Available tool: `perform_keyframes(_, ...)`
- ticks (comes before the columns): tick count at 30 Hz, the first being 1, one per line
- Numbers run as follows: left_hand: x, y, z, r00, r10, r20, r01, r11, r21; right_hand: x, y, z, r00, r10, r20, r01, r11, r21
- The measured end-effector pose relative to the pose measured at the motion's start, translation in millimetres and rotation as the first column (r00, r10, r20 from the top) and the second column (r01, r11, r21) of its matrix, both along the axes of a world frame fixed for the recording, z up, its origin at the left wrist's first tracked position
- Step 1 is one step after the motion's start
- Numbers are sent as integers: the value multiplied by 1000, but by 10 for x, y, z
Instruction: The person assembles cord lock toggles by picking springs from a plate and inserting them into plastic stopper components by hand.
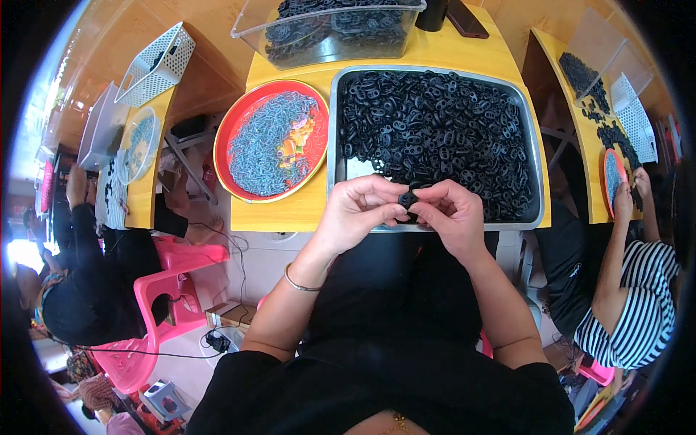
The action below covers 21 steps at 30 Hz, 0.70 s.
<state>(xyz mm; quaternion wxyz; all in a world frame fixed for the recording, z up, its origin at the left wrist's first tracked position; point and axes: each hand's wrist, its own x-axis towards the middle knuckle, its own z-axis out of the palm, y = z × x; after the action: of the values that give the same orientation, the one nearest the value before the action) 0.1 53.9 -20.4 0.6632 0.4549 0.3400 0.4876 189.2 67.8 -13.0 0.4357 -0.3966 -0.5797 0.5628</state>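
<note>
Both my hands meet over the front edge of a metal tray [544, 181] heaped with small black plastic pieces [442, 119], each oval with two holes. Between the fingertips is one such black piece [408, 199], partly covered by the fingers. My left hand [366, 209] pinches it from the left, with a bracelet on that wrist. Thumb and forefinger of my right hand [453, 216] pinch it from the right. Left of the tray lies a red round dish [226, 134] full of small silvery-blue metal bits, possibly hooks; a flowered patch of its bottom shows.
Behind the tray stands a clear plastic bin [326, 54] of black pieces. A phone [467, 19] lies at the table's far right, beside a dark cylinder [432, 14]. Co-workers sit at side tables left and right. A pink chair [156, 290] stands at left, a cable trailing near it.
</note>
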Motion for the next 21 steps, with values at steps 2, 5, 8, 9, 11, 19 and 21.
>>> perform_keyframes(2,12,-7,-2,1000,13,-15,-13,1000,8,1,-3,-8,1000,-2,11,2,1000,0)
perform_keyframes(5,27,-14,5,1000,13,-19,-13,1000,22,0,-8,-28,1000,-9,1,9,1000,-13)
perform_keyframes(8,36,-10,26,1000,13,-11,-12,1000,26,-6,-12,-36,999,-26,26,26,999,24)
perform_keyframes(9,31,-4,32,1000,14,-10,-14,1000,28,-13,-15,-36,1000,-19,11,19,999,29)
perform_keyframes(11,12,13,42,1000,-2,-7,2,998,65,-35,-15,-24,1000,-11,-4,11,999,36)
perform_keyframes(19,-44,42,109,997,-64,35,65,997,-29,-40,28,88,978,72,198,-128,948,292)
perform_keyframes(21,-42,45,112,996,-88,18,89,996,-31,-39,30,77,980,69,188,-124,946,298)
